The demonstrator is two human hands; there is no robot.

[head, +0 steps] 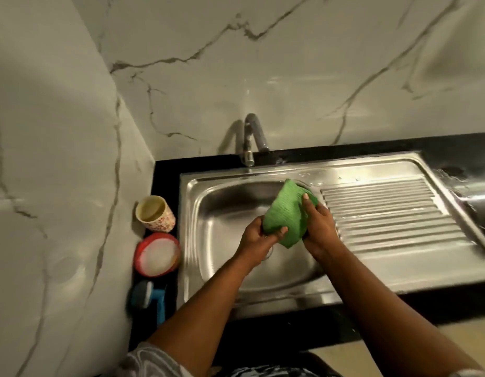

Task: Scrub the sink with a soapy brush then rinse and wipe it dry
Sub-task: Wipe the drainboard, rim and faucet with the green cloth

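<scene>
A: Entry: the green cloth (286, 213) is being held bunched above the basin of the sink (225, 213), toward its back right corner, just beside the ribbed draining board (385, 213). Its long axis is being kept on a slant, from lower left up to the back right.

B: Grip noted?

A: The cloth is being clamped from both ends. The left hand (259, 236) is closed around the lower left end, thumb laid across the front. The right hand (319, 225) is closed on the right side, one finger pressed up along the fabric.

B: Which way is the wet steel lying from there?

A: The basin floor is lying directly below and toward the left hand; the draining board is lying nearer the right hand. Wiping is judged to be the step in hand.

B: Surroundings?

A: The tap (253, 137) is being left behind the basin; no flow can be made out. The brush (149, 295) is lying well apart, on the counter left of the sink.
</scene>
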